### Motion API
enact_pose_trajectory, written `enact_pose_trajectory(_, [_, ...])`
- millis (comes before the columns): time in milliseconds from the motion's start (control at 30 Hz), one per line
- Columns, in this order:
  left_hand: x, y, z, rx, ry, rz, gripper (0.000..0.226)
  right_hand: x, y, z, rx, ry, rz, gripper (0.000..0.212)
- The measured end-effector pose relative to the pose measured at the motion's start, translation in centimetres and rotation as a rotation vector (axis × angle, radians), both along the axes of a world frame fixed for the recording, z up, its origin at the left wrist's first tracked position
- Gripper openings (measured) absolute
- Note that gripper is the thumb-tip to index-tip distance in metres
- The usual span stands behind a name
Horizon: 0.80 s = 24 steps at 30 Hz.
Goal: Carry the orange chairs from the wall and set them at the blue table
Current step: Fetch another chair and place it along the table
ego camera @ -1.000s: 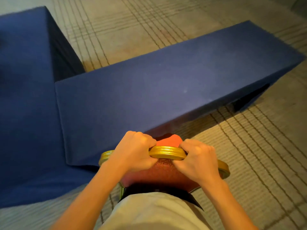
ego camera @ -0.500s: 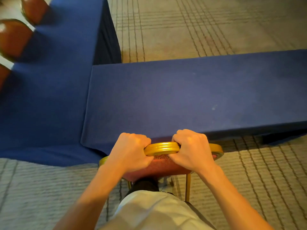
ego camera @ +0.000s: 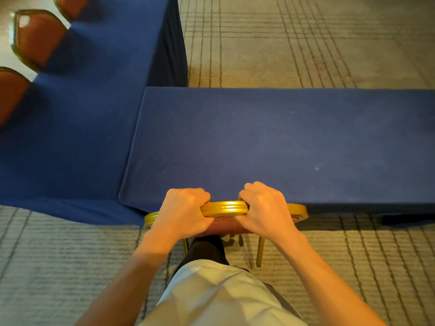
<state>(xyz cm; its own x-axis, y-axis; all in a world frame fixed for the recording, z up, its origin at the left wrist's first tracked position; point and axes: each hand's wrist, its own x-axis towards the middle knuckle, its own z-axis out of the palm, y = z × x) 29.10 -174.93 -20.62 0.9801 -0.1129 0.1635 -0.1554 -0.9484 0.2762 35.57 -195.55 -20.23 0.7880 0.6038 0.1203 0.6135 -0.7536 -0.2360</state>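
Observation:
An orange chair with a gold frame (ego camera: 224,208) stands on the carpet at the near edge of the blue-clothed table (ego camera: 282,147). Its seat is hidden under the tabletop; only the gold top rail, part of the backrest and two gold rear legs show. My left hand (ego camera: 183,211) grips the top rail left of centre. My right hand (ego camera: 263,209) grips it right of centre. Both sets of fingers curl over the rail.
A second blue-clothed table (ego camera: 77,118) joins at the left, forming an L. Three orange chair backs (ego camera: 35,37) stand along its far left side. Striped beige carpet (ego camera: 306,43) lies beyond the tables and around my legs.
The chair has gone forward under the table edge and now stands level with its legs on the carpet. My view has swung to face the table squarely. Both hands keep their grip.

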Motion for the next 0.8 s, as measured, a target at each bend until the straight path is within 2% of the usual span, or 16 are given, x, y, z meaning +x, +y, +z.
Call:
enact_pose_trajectory(167, [-0.1, 0.5, -1.4, -0.017, -0.010, 0.032, 0.041, 0.7, 0.6, -1.1, -0.039, 0.027, 0.050, 0.023])
enact_pose_trajectory(333, [1.3, 0.6, -2.2, -0.033, -0.039, 0.069, 0.034, 2.5, 0.7, -1.9, -0.029, 0.075, 0.078, 0.026])
enact_pose_trajectory(467, [1.4, 0.5, -5.6, -0.001, 0.084, 0.038, 0.028, 2.4, 0.5, -5.1, -0.110, 0.157, 0.137, 0.028])
enact_pose_trajectory(600, [-0.4, -0.4, -10.2, 0.100, 0.252, 0.001, 0.037, 0.2, -0.2, -9.9, -0.162, 0.295, 0.135, 0.029])
enact_pose_trajectory(667, [-0.9, -0.3, -11.6, 0.067, 0.285, 0.048, 0.044, -0.3, 0.0, -11.0, -0.160, 0.354, 0.125, 0.030])
enact_pose_trajectory(800, [-1.2, 1.2, -12.8, -0.023, 0.326, 0.172, 0.038, 0.3, 1.3, -11.2, -0.146, 0.426, 0.171, 0.030])
